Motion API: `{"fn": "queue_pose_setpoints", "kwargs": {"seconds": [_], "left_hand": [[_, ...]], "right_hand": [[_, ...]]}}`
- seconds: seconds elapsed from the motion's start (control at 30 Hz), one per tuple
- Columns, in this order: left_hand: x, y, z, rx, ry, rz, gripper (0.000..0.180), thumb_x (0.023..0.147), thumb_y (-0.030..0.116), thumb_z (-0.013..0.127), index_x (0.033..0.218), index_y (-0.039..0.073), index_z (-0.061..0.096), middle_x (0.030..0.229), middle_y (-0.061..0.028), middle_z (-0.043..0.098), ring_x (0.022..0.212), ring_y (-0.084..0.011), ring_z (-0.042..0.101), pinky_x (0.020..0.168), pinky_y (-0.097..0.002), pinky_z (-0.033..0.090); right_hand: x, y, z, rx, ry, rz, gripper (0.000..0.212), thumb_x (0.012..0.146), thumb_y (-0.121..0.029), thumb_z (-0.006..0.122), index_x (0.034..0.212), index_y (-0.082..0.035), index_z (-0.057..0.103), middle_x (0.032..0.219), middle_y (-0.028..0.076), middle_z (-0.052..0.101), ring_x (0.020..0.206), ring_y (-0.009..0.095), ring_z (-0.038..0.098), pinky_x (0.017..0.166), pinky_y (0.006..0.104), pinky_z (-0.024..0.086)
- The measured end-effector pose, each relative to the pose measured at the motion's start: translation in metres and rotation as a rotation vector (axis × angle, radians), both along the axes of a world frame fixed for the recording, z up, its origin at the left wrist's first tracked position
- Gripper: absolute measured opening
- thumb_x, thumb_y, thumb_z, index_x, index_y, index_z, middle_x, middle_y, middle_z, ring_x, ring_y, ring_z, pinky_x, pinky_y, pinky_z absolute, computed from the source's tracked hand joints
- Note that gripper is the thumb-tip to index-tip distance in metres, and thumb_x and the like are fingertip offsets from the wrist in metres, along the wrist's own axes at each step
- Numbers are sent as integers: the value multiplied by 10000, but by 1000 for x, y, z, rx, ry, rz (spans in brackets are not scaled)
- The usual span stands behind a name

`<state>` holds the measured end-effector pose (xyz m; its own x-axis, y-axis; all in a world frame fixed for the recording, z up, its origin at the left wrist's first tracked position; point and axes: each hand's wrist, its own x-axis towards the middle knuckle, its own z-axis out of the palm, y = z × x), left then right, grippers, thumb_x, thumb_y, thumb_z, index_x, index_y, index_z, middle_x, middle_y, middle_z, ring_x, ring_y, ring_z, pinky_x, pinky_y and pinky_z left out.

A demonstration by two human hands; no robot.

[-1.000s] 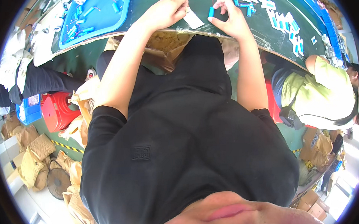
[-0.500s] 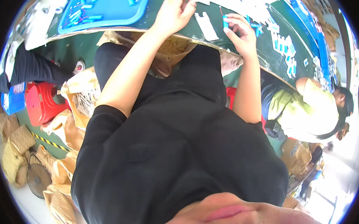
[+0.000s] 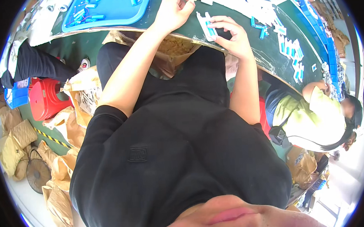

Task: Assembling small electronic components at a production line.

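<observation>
My right hand point(image 3: 234, 36) pinches a blue cylindrical battery point(image 3: 210, 26) with its thumb and fingertips, down against a white plastic holder point(image 3: 203, 20). The holder lies on the green table near its front edge, and the fingers partly cover it. To its left, above the table, my left hand point(image 3: 175, 11) is closed with thumb and fingers together near the picture's top edge. What it holds, if anything, I cannot make out. Left of that hand sits a blue tray point(image 3: 117, 21) with several blue batteries point(image 3: 80, 13) on thin wires.
Several white holders with blue batteries point(image 3: 289, 50) stand to the right, beside loose blue batteries point(image 3: 262, 31). White plastic pieces point(image 3: 242, 3) spread along the table's far side. A person in a yellow-green top point(image 3: 312, 116) sits at right. Red stool point(image 3: 47, 99) and paper sacks point(image 3: 60, 204) stand left.
My right hand has moved left with the blue battery, from beside the white holder onto it. My left hand has stayed nearly in place, still closed.
</observation>
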<state>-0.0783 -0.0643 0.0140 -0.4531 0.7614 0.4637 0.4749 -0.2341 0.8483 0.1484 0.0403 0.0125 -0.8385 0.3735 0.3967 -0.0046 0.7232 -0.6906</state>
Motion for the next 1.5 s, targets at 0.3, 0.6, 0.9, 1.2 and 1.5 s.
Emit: {"fn": "queue_pose_setpoints", "kwargs": {"seconds": [0.3,0.6,0.9,1.2,1.5], "left_hand": [[-14,-69,32,-467,-713,-1606,229,946,168,743,875,25,580,888,-190,693,663,-252,735,497,-299,592],[-2,-29,-72,-1497,211,-933,256,971,182,571,1123,-6,656,1050,-140,749,907,-244,741,736,-383,636],[-38,-10,-238,-612,72,-97,271,905,118,634,1151,22,693,1094,-215,728,1032,-340,713,887,-412,545],[-35,-12,-231,-646,319,-136,226,901,233,616,987,95,773,996,-219,739,975,-397,714,878,-478,566],[-22,-18,-222,-889,536,-203,370,984,337,506,1121,76,729,1173,-246,706,1130,-419,662,1006,-513,514]], "right_hand": [[-12,-5,-1,94,42,2,315,732,-55,733,1044,-75,775,1183,64,737,1063,248,635,993,362,491],[-5,-8,-3,264,159,-20,324,662,-163,793,983,-123,771,1133,69,720,1007,309,635,926,397,534],[47,-38,4,284,240,-265,486,708,-235,921,1141,-97,748,1245,92,658,1157,303,597,987,420,501],[176,78,12,636,-102,-1296,415,807,-298,816,1144,-71,737,1180,176,695,1123,345,642,985,456,496],[105,92,-24,400,-120,-1219,291,818,-251,725,1047,-77,771,943,140,722,933,341,694,868,431,550]]}}
